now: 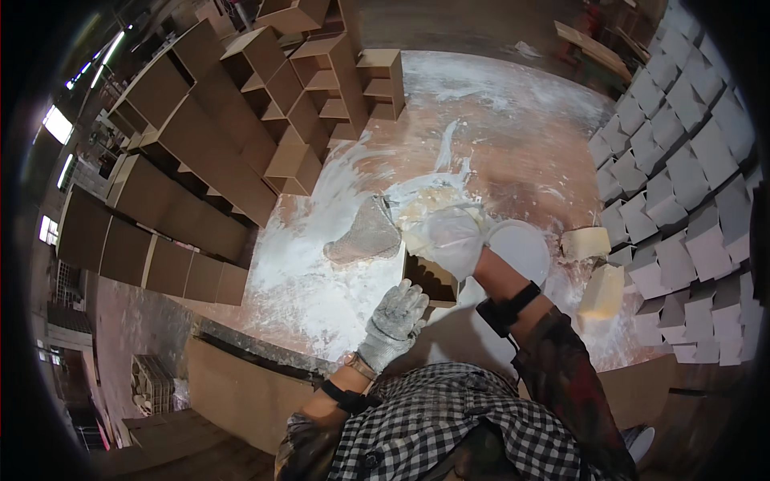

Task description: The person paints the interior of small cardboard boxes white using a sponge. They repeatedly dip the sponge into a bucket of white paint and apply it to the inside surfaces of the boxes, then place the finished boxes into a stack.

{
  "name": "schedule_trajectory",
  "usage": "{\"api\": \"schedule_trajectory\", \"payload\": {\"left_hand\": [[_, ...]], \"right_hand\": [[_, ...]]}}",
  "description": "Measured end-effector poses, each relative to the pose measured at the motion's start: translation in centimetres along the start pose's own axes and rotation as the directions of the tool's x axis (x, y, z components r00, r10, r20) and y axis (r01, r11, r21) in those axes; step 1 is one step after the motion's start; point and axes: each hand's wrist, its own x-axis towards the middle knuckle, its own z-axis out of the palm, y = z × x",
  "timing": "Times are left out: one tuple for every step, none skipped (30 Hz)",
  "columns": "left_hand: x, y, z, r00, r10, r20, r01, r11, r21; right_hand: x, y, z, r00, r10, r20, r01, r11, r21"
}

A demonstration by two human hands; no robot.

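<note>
An open brown cardboard box (439, 280) sits on the work table in front of me, its dark inside facing up. My left hand (393, 322), in a grey-white knit glove, is closed at the box's near left edge. My right hand (455, 237), covered by translucent white plastic, is over the box's far side. Its fingers are blurred under the plastic, so their grip is unclear. Just beyond it lies a pale yellowish, sponge-like piece (427, 202), partly covered. A crumpled grey knit cloth or glove (366, 233) rests left of the box.
White paste or powder smears the brown table (309, 297). Right of my right hand stands a round white container (524, 244). Two yellow sponge-like blocks (586, 242) (601, 293) lie further right. Brown boxes (216, 152) are stacked on the left, rows of white boxes (682, 184) on the right.
</note>
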Motion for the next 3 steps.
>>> {"api": "schedule_trajectory", "payload": {"left_hand": [[0.1,0.1,-0.1,1.000,0.002,0.000,-0.002,1.000,-0.030],[-0.2,0.0,0.2,1.000,0.008,-0.013,-0.009,0.999,-0.032],[-0.3,0.0,-0.1,0.998,-0.027,0.058,0.030,0.998,-0.047]], "right_hand": [[0.6,-0.3,0.4,0.977,0.076,0.201,-0.055,0.993,-0.109],[0.6,-0.1,2.1,0.963,0.126,0.237,-0.078,0.976,-0.201],[1.1,-1.4,1.5,0.947,0.173,0.270,-0.126,0.975,-0.181]]}}
